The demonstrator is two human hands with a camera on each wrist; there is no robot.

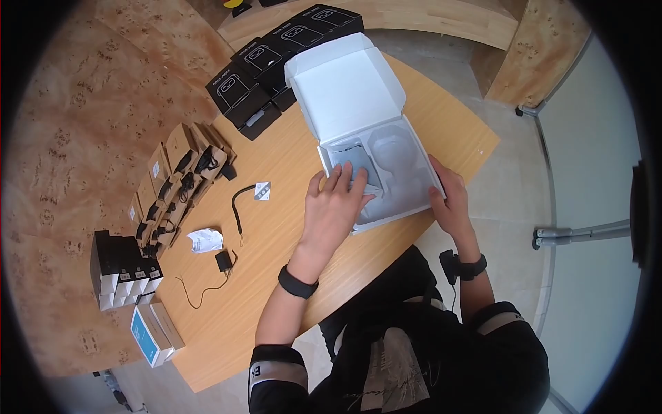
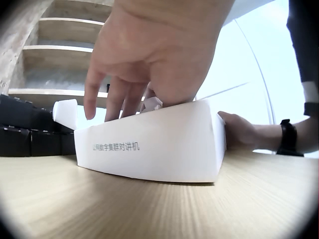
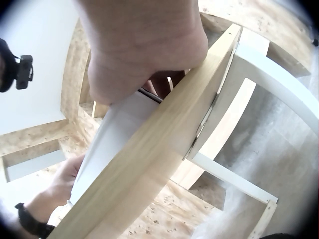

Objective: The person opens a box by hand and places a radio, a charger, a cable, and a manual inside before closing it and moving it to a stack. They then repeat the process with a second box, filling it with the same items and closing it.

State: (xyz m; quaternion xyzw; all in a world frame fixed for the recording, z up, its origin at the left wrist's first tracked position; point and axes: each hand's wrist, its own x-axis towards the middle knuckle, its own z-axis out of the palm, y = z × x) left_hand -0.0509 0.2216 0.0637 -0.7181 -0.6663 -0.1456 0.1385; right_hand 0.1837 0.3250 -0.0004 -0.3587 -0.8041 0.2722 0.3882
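Note:
A white box (image 1: 407,200) stands lid up at the table's edge, with a moulded grey tray inside. My left hand (image 1: 334,207) reaches into its left compartment, fingers extended and spread over a flat grey-blue packet (image 1: 355,162). In the left wrist view, those fingers dip behind the wall of the box (image 2: 149,144), beside a bit of crumpled clear plastic (image 2: 151,104). My right hand (image 1: 452,200) grips the right side of the box, thumb at the rim and fingers outside. The tray's round recess (image 1: 393,152) holds nothing.
Black printed boxes (image 1: 258,58) are stacked behind the lid. Brown cartons with black cables (image 1: 179,179) line the left side. A black strap (image 1: 238,207), a crumpled white bag (image 1: 205,240) and a small black adapter (image 1: 223,261) lie on the wooden table (image 1: 276,234).

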